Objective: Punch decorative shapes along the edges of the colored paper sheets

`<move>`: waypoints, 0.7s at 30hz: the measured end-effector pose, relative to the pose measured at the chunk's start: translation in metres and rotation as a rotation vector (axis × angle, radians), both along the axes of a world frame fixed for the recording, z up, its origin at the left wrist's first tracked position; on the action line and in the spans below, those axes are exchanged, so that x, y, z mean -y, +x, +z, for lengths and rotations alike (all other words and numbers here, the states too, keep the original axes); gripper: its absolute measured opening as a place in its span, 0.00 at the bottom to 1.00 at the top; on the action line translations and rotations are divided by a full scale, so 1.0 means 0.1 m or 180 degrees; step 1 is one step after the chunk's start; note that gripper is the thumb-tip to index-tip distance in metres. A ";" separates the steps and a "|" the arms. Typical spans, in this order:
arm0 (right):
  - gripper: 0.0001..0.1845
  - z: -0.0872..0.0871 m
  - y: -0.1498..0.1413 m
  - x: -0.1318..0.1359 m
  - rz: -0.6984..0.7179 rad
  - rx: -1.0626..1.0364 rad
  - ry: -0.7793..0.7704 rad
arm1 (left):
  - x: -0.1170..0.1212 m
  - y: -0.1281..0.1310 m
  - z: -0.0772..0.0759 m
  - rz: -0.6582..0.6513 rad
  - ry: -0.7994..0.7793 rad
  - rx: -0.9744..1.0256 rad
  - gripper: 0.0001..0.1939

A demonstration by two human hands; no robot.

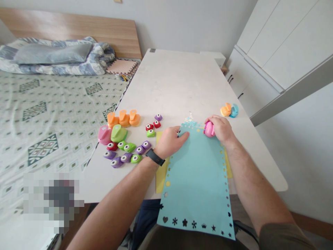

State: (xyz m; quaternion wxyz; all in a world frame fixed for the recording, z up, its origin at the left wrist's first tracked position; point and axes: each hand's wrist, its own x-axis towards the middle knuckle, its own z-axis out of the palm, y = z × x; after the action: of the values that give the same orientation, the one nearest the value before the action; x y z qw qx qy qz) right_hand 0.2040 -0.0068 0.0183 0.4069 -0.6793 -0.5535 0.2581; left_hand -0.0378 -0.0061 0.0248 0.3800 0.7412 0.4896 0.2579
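Observation:
A light blue paper sheet (197, 180) lies on the white table (169, 83), with punched shapes along its edges, over a yellow sheet (160, 177). My left hand (170, 140) rests flat on the blue sheet's far left corner, fingers extended; a black watch sits on its wrist. My right hand (221, 128) is closed around a pink paper punch (208, 129) set on the sheet's far edge. Small blue paper bits (191, 119) lie just beyond that edge.
Left of my hand sit several punches: three orange (124, 118), a large pink (104, 134), a large green (119, 133), and small red, green and purple ones (127, 152). An orange and a blue punch (229, 110) lie at right. A bed (52, 104) adjoins the table's left; white cabinets (273, 52) stand at right.

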 end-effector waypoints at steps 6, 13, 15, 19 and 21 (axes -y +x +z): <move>0.18 -0.02 0.02 -0.02 -0.0040 0.0081 -0.0003 | 0.01 0.00 0.00 0.0010 -0.0009 0.0055 0.19; 0.18 -0.05 0.03 -0.02 -0.0047 0.0092 0.0014 | 0.00 0.00 0.00 0.0042 0.0040 0.0005 0.20; 0.18 -0.04 0.04 -0.02 -0.0040 0.0112 0.0009 | 0.00 0.00 0.00 0.0022 0.0048 0.0012 0.20; 0.18 -0.04 0.04 -0.02 -0.0001 0.0132 0.0028 | 0.01 0.00 0.00 0.0015 0.0036 0.0014 0.19; 0.18 -0.03 0.04 -0.02 -0.0013 0.0136 0.0019 | 0.00 0.00 0.00 0.0013 0.0004 0.0016 0.19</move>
State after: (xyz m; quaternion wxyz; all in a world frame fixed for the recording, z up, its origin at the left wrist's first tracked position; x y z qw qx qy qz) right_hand 0.2075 -0.0044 0.0148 0.3975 -0.6846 -0.5615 0.2410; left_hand -0.0378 -0.0066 0.0250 0.3802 0.7398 0.4901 0.2608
